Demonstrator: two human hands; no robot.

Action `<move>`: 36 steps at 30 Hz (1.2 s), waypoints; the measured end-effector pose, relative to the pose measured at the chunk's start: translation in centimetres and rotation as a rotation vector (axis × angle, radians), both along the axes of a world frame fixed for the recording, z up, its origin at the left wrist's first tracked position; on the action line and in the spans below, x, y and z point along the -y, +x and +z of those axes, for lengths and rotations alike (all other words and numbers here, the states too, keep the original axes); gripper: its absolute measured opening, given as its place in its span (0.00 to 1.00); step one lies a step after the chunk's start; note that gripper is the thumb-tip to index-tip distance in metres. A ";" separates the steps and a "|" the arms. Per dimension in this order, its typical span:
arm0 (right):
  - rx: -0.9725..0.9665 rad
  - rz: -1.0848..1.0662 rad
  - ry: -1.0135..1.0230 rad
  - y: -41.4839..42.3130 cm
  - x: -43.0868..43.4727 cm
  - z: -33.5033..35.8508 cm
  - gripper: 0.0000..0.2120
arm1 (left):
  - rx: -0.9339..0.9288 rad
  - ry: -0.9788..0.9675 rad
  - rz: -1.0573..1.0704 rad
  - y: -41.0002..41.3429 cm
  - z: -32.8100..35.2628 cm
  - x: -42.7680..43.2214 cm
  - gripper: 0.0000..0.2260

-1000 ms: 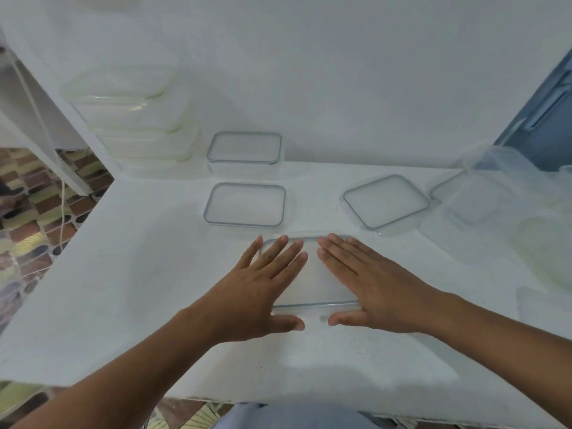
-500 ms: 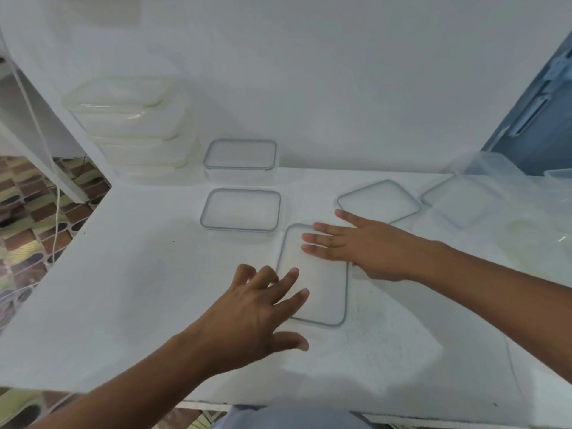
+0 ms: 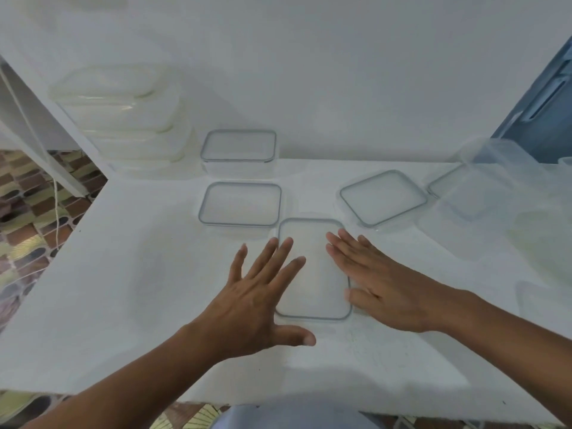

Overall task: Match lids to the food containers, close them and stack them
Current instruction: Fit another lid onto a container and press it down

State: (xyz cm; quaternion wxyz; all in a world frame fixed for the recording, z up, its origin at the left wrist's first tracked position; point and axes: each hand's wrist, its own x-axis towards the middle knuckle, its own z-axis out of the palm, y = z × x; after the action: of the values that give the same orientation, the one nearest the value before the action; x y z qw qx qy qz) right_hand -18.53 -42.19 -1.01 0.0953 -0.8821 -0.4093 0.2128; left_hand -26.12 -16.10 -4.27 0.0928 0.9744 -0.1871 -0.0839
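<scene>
Lid [image 3: 312, 274] lies long axis pointing away, left hand [image 3: 247, 301] and right hand [image 3: 380, 286] flat on it, fingers [image 3: 289, 269] straight.

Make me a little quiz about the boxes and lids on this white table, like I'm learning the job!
1. True or false: the left hand is lifting a lid into the air.
2. Where is the stack of containers? A) back left B) front right C) on the floor
3. Fill in: the right hand lies flat on the nearest lid, so the hand is ___ (open or shut).
Key: 1 false; 2 A; 3 open.
</scene>
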 end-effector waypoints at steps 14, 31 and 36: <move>0.250 0.043 -0.381 -1.1 -3.2 1.3 0.59 | -0.221 0.348 -0.167 3.0 5.0 0.8 0.53; 0.504 0.049 -0.187 -1.7 -1.6 -1.9 0.51 | -0.086 0.292 -0.113 2.0 4.0 0.9 0.49; 0.480 0.157 -0.155 -0.9 0.2 -1.7 0.45 | -0.072 0.234 -0.114 1.3 4.3 0.2 0.47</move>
State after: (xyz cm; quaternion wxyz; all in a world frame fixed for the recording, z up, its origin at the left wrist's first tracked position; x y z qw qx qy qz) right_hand -19.46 -42.40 -2.76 -0.0893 -0.8775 -0.4699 0.0352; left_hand -24.78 -16.32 0.06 -0.0200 0.9627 -0.2274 -0.1451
